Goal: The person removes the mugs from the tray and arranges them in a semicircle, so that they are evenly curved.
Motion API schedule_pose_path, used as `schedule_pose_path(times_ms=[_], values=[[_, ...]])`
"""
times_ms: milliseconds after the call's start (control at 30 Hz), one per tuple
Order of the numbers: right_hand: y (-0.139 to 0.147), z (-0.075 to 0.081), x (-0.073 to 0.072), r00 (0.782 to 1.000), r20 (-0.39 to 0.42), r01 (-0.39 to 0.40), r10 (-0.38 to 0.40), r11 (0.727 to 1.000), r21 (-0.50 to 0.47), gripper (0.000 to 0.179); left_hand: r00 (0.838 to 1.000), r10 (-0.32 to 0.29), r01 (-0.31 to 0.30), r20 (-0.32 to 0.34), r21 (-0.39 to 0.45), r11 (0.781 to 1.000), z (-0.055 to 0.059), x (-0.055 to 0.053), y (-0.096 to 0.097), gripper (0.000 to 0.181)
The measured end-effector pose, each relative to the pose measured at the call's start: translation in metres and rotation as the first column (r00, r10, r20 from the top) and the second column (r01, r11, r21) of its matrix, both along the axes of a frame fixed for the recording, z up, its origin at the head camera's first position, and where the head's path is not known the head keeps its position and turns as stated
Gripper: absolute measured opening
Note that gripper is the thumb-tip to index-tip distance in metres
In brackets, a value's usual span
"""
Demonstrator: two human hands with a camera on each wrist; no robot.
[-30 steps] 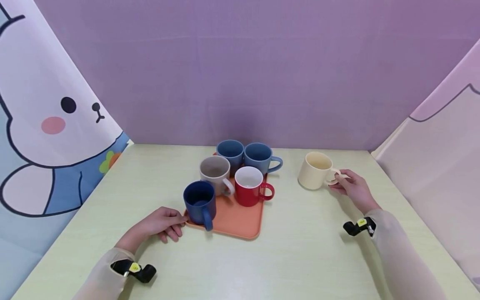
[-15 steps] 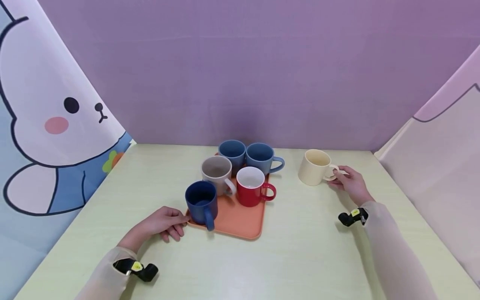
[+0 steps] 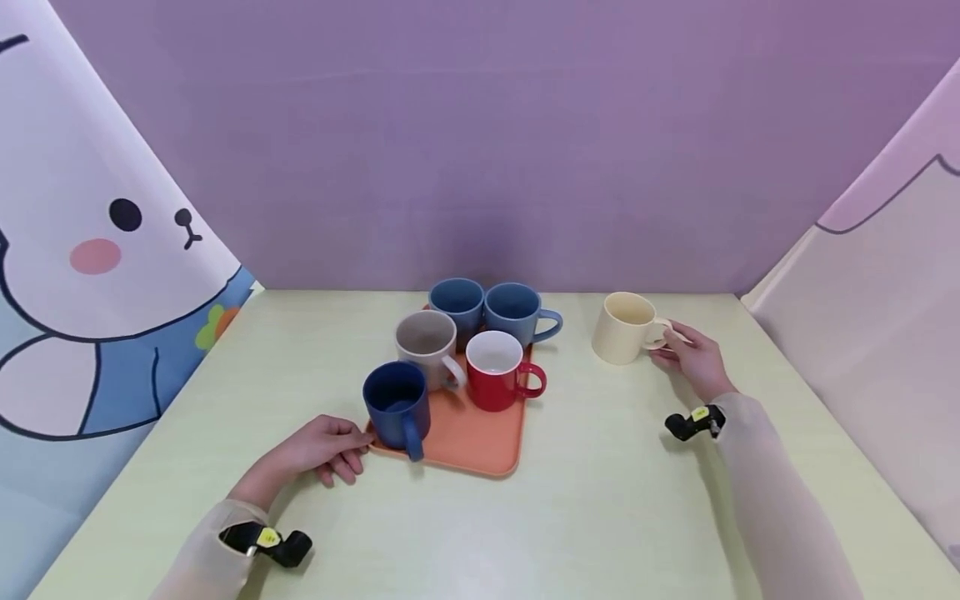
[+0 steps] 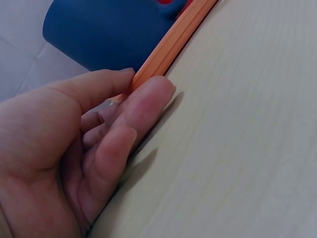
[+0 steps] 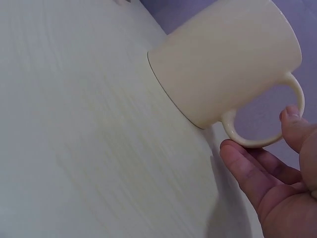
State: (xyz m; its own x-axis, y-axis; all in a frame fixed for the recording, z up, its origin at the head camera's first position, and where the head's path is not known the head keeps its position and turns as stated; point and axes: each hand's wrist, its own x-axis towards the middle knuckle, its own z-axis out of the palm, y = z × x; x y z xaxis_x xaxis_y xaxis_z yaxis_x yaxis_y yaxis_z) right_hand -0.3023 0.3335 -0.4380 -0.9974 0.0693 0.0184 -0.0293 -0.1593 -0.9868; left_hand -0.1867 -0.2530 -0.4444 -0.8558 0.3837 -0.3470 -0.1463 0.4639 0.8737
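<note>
My left hand pinches the near left corner of an orange tray, thumb above and fingers under the rim in the left wrist view. Beside that corner on the tray stands a navy mug, handle toward me. Behind it are a grey-beige mug and a red mug with a white inside. Two blue mugs, a left one and a right one, sit at the tray's far end. My right hand holds the handle of an upright cream mug between thumb and fingers, right of the tray.
The pale wooden table ends at a purple backdrop close behind the blue mugs. A cartoon-printed cloth borders the left side and another pale cloth the right. The red mug's handle juts past the tray's right edge.
My right hand and the cream mug have shifted slightly toward the backdrop. The left hand keeps its pinch on the tray corner. The mugs on the tray stay put.
</note>
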Motion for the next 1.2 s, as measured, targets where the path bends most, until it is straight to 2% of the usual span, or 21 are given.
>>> schedule_pose_path(times_ms=[100, 167, 400, 567, 667, 833, 967, 1200], values=[[-0.002, -0.001, -0.001, 1.0, 0.021, 0.012, -0.012, 1.0, 0.001, 0.051, 1.0, 0.003, -0.003, -0.01, 0.006, 1.0, -0.001, 0.001, 0.0, 0.033], [-0.002, -0.002, 0.0, 0.999, 0.043, 0.018, -0.018, 1.0, -0.004, 0.059, 1.0, 0.006, -0.006, -0.012, 0.013, 1.0, -0.001, 0.002, 0.0, 0.033], [-0.005, -0.007, 0.003, 0.995, 0.081, 0.057, -0.054, 0.998, -0.038, 0.061, 1.0, 0.015, -0.015, -0.001, 0.013, 1.0, -0.003, 0.004, 0.0, 0.032], [-0.009, -0.004, 0.008, 0.991, 0.116, 0.076, -0.066, 0.993, -0.089, 0.061, 1.0, 0.022, -0.022, -0.008, 0.009, 1.0, -0.003, 0.003, 0.0, 0.032], [-0.01, -0.004, 0.013, 0.989, 0.138, 0.068, -0.053, 0.991, -0.111, 0.053, 1.0, 0.024, -0.024, -0.015, 0.006, 1.0, -0.001, 0.002, 0.001, 0.032], [-0.012, -0.005, 0.025, 0.986, 0.167, 0.02, 0.011, 0.982, -0.186, 0.021, 1.0, 0.022, -0.022, -0.016, 0.015, 1.0, -0.001, 0.004, 0.002, 0.032], [-0.017, -0.005, 0.033, 0.983, 0.169, -0.032, 0.067, 0.98, -0.198, 0.02, 0.999, 0.027, -0.027, -0.018, 0.013, 1.0, 0.0, 0.005, 0.002, 0.032], [-0.038, -0.006, 0.043, 0.977, 0.12, -0.16, 0.178, 0.976, -0.147, 0.018, 0.999, 0.029, -0.029, -0.023, 0.008, 1.0, -0.001, 0.003, 0.002, 0.032]])
